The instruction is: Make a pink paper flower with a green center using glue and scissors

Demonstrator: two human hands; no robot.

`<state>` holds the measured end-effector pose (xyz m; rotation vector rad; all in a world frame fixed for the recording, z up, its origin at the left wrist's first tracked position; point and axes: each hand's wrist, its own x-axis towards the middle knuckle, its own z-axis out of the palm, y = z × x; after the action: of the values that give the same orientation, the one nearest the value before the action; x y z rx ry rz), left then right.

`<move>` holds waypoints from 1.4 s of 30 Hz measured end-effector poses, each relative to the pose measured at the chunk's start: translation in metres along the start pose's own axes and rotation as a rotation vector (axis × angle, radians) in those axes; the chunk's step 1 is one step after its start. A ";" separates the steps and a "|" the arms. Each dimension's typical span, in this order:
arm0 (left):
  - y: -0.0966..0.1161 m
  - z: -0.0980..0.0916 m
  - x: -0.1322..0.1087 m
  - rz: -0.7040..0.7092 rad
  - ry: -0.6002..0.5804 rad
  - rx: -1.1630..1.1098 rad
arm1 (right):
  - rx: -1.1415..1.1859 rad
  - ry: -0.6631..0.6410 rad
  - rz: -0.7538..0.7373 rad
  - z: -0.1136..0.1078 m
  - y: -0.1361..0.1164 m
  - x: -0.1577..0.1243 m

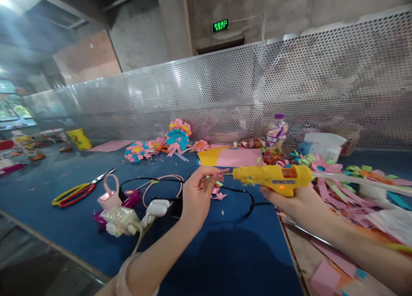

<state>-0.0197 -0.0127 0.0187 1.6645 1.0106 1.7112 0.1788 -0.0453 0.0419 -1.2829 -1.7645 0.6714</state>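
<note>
Yellow plastic glue gun (273,176) at four o'clock, red-and-yellow-handled metal scissors (92,185) at eight, hole-dotted grey metal screen (199,90) at twelve.

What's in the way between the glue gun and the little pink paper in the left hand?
Nothing visible: the glue gun in the right hand has its tip right by the pink paper in the left hand.

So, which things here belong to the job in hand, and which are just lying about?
In use:
yellow glue gun, right hand
pale glue stick
small pink piece, left hand

Apparently just lying about:
purple-capped bottle
brown bottle
yellow packet
</note>
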 end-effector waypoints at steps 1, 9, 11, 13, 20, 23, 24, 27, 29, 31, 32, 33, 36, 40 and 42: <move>-0.001 0.000 0.000 0.001 -0.002 -0.005 | -0.003 -0.002 -0.001 0.000 0.000 0.000; -0.001 0.000 0.000 0.027 -0.002 0.003 | -0.060 0.025 -0.048 0.001 0.010 0.001; 0.000 0.000 0.000 0.029 0.000 0.014 | -0.072 0.025 -0.048 0.001 0.010 0.001; 0.001 0.001 0.000 0.030 0.002 0.017 | -0.072 0.023 -0.036 0.001 0.008 0.000; 0.001 0.001 0.000 0.034 0.013 0.035 | -0.022 0.029 -0.077 0.002 0.008 0.000; -0.002 0.000 0.001 0.054 0.004 0.016 | -0.030 0.032 -0.088 0.003 0.012 0.001; -0.003 0.000 0.001 0.070 -0.001 0.006 | -0.026 0.028 -0.089 0.004 0.013 0.001; -0.005 -0.001 0.001 0.133 -0.010 -0.025 | -0.015 0.025 -0.094 0.004 0.012 0.001; -0.006 -0.001 0.001 0.162 -0.009 -0.036 | -0.021 0.029 -0.089 0.004 0.010 0.000; -0.007 -0.001 0.001 0.170 -0.007 -0.037 | -0.032 0.029 -0.077 0.003 0.009 -0.001; -0.007 -0.001 0.001 0.171 -0.005 -0.036 | -0.040 0.032 -0.071 0.004 0.008 -0.001; -0.007 -0.001 0.001 0.173 -0.003 -0.036 | -0.048 0.035 -0.065 0.004 0.008 -0.002; -0.008 -0.001 0.001 0.187 -0.003 -0.051 | -0.046 0.054 -0.088 0.005 0.008 -0.002; -0.007 -0.001 0.001 0.192 -0.002 -0.042 | -0.049 0.065 -0.118 0.006 0.009 -0.002; -0.006 -0.001 0.001 0.187 0.009 -0.026 | -0.072 0.064 -0.118 0.006 0.011 -0.002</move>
<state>-0.0212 -0.0083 0.0143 1.7836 0.8557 1.8437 0.1791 -0.0436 0.0292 -1.2240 -1.8103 0.4989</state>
